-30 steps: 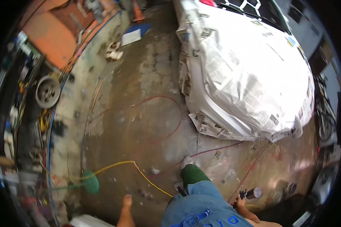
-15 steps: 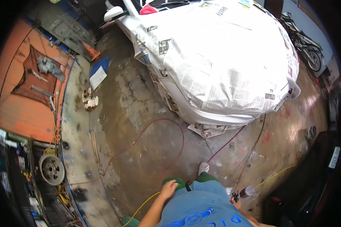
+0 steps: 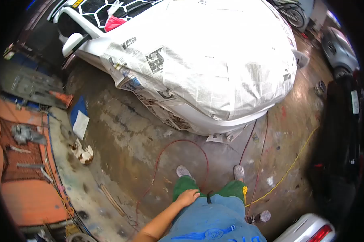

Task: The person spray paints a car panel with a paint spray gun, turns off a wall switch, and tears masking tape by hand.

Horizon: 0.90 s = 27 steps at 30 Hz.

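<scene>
My left hand (image 3: 188, 197) lies on the leg of my green shorts (image 3: 184, 185), fingers loosely bent and holding nothing. Low on my right side, a spray gun (image 3: 250, 220) with a purplish-grey cup (image 3: 264, 216) sticks out past my blue shirt (image 3: 214, 220). My right hand grips it, though the shirt covers nearly all of that hand. Ahead of me stands a white car (image 3: 214, 128), its hood and side covered with newspaper sheets (image 3: 218, 76). A dark red hose (image 3: 157, 161) loops over the floor between my feet and the car.
A cat (image 3: 83, 153) lies by the left wall near a wooden strip (image 3: 112, 199). A yellow cord (image 3: 289, 171) crosses the floor on the right. A dark car (image 3: 339, 137) and a white car's tail (image 3: 309, 232) stand close to my right; a can (image 3: 320, 88) sits farther off.
The view has swung right and I stand with both shoes showing. My left hand has come down onto my shorts. The spray gun stays low at my right side.
</scene>
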Tool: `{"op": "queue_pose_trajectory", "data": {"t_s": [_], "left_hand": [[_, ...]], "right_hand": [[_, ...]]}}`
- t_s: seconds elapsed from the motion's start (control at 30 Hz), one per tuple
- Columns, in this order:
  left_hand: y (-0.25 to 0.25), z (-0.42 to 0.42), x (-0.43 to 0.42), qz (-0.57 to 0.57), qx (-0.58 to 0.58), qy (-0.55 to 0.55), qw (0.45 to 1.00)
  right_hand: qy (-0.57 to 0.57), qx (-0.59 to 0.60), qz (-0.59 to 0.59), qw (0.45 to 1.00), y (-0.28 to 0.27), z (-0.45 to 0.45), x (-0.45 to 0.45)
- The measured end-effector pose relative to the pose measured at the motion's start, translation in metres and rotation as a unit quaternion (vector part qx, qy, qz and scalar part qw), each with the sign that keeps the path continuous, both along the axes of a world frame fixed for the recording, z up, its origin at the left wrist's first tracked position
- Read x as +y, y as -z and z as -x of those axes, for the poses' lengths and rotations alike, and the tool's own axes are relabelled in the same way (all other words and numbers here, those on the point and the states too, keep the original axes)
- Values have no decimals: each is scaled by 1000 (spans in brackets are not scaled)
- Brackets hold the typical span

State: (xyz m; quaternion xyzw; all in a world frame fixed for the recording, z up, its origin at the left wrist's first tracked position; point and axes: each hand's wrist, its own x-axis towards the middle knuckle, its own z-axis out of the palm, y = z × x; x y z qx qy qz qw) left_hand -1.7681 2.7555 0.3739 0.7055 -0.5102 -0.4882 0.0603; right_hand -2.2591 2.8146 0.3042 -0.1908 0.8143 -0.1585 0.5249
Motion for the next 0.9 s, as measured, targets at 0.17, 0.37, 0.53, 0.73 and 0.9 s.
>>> {"op": "queue_pose_trajectory", "data": {"t_s": [0.17,0.37,0.53,0.73,0.9], "left_hand": [[-4,-120,22,-66,-73,149,984],[21,-191,57,-137,-46,110,983],[23,-217,79,-160,-45,211,963],[14,-266,116,-152,-113,293,937],[36,-317,109,-204,-139,281,927]], "right_hand": [[58,-4,22,998,-33,-121,92],[30,-20,19,999,-53,-245,98],[-48,-32,48,997,-65,-343,30],[-111,5,255,961,-22,-445,-11],[26,-135,227,964,-92,-525,-108]]}}
